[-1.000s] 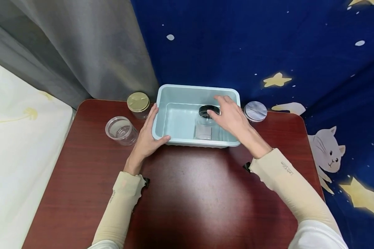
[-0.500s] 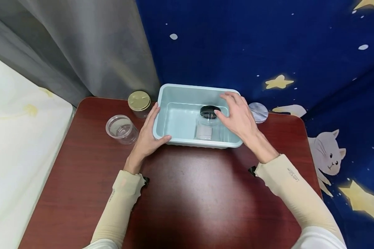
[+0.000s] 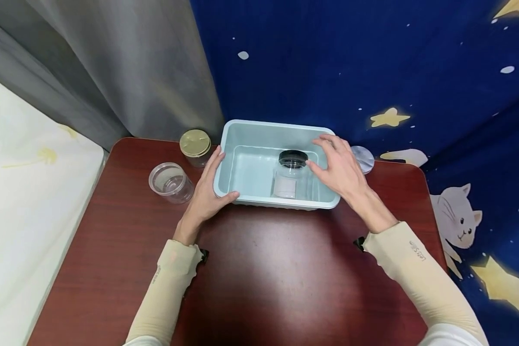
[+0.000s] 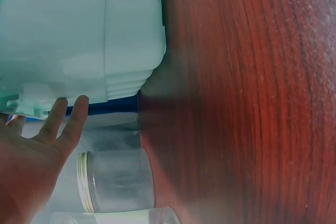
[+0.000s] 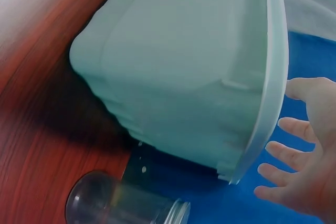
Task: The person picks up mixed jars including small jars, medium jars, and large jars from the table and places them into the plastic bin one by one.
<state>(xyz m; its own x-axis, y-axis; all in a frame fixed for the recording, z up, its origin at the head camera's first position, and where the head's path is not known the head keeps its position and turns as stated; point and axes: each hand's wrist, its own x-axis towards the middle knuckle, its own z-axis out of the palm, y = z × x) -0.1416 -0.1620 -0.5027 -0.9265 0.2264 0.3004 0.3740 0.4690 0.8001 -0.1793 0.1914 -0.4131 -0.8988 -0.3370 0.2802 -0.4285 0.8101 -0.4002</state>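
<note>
A pale blue-green plastic bin [image 3: 281, 202] stands at the back of the table. Inside its right half is a clear jar [image 3: 287, 177] with a black lid [image 3: 293, 157] and a white label. My left hand [image 3: 205, 192] rests against the bin's left end, thumb at the front rim corner; in the left wrist view its straight fingers touch the bin wall. Over the bin's right end hovers my right hand [image 3: 339, 166], fingers spread and holding nothing. In the right wrist view, this hand [image 5: 310, 150] appears beside the rim with its fingers apart.
Left of the bin stand a gold-lidded clear jar [image 3: 195, 144] and a lidless clear jar [image 3: 171, 182]. A silver-lidded jar [image 3: 364, 159] is behind my right hand, partly hidden. Curtains [image 3: 285, 62] hang right behind the reddish-brown table [image 3: 268, 254].
My right hand has moved right, away from the black-lidded jar toward the bin's right end. The left hand stays at the bin's left end, and the jar stays in the bin.
</note>
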